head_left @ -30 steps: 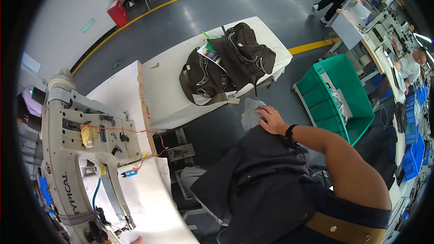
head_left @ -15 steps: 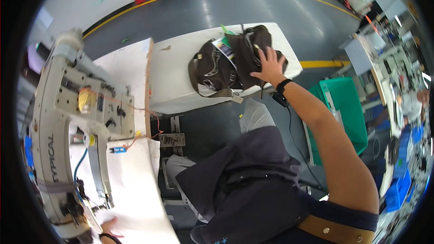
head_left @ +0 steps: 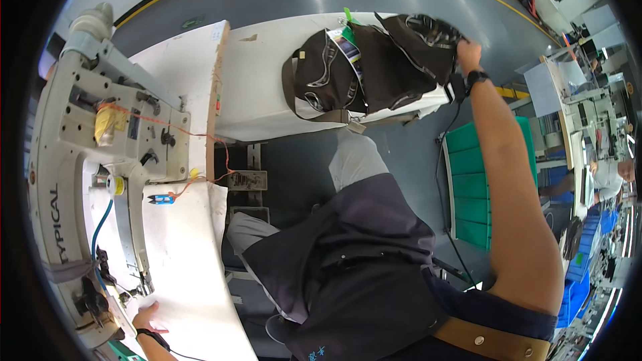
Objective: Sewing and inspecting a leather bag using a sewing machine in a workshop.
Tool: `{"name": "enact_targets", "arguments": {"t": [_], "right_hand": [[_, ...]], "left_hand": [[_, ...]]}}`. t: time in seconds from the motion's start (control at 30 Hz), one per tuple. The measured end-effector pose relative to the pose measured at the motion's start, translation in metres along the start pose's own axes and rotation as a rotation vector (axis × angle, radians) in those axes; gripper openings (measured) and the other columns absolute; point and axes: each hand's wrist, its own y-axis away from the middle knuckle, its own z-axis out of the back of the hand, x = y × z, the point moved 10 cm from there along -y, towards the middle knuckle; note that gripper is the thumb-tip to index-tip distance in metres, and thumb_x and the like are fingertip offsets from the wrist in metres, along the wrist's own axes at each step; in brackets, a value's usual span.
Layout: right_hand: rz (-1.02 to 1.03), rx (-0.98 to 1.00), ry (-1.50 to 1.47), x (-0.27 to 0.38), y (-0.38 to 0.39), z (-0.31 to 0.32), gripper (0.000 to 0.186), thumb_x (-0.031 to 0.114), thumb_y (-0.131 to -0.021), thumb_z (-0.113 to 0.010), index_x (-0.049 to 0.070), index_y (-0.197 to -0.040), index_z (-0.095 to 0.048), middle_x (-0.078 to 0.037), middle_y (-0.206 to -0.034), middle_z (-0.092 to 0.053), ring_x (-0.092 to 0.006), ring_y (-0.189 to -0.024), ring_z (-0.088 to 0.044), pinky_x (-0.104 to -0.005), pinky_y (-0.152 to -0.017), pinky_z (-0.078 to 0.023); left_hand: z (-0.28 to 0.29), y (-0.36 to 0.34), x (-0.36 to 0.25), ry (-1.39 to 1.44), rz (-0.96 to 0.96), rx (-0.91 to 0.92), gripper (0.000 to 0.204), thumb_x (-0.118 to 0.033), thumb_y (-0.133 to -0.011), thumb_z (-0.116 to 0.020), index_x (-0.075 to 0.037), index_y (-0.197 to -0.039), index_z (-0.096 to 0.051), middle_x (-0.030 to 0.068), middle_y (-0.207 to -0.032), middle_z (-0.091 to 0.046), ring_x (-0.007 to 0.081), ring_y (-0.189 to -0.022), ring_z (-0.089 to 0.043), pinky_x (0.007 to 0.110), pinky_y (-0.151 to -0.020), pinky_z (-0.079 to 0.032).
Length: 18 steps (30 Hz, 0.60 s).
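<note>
Dark brown fabric bags [head_left: 401, 60], with straps and a green tag, lie on a white bench ahead of me. Their right end is lifted a little, and my right hand [head_left: 469, 57] is closed on that edge, arm outstretched. Between the folds sits a printed card [head_left: 348, 47]. At the lower left, my left hand [head_left: 148, 319] rests on the white sewing table [head_left: 190, 281], fingers apart and nothing visible in them. It lies beside the needle area of an industrial sewing machine [head_left: 60, 180], which partly hides it. Blue thread snips [head_left: 160, 199] lie on the table.
A green plastic crate [head_left: 471, 187] stands on the floor to the right, with a black cable [head_left: 438, 174] hanging beside it. Orange thread [head_left: 224, 154] runs from the machine to the snips. Further right, another person [head_left: 610, 177] sits among workbenches and blue bins [head_left: 575, 291].
My right hand has gone from lying spread on the bags to gripping their right end, farther right. The bag material now stretches out that way. My left hand stays by the machine.
</note>
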Motion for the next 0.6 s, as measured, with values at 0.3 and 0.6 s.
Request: {"name": "enact_targets", "arguments": {"t": [0.3,0.6], "right_hand": [[0.18,-0.076,0.201,0.001,0.021,0.0,0.042,0.03,-0.09,-0.063,0.003,-0.121,-0.069,-0.027,-0.111,-0.071,-0.0459,-0.107,-0.068,-0.0502,-0.095,-0.053],[0.331,0.307,0.491,-0.077,0.095,-0.076,0.057,0.029,-0.085,-0.068,0.01,-0.138,-0.057,-0.018,-0.136,-0.062,-0.0368,-0.13,-0.056,-0.0526,-0.106,-0.046]], "left_hand": [[-0.018,0.048,0.032,-0.117,0.06,-0.139,0.115,-0.08,-0.067,-0.079,-0.03,-0.16,-0.033,0.0079,-0.172,-0.01,0.0532,-0.15,-0.006,0.088,-0.099,-0.02],[-0.093,0.063,0.095,-0.186,-0.041,-0.433,0.126,-0.099,-0.076,-0.037,-0.015,-0.166,-0.008,0.0193,-0.169,-0.016,0.0451,-0.153,-0.019,0.073,-0.11,-0.024]]}}
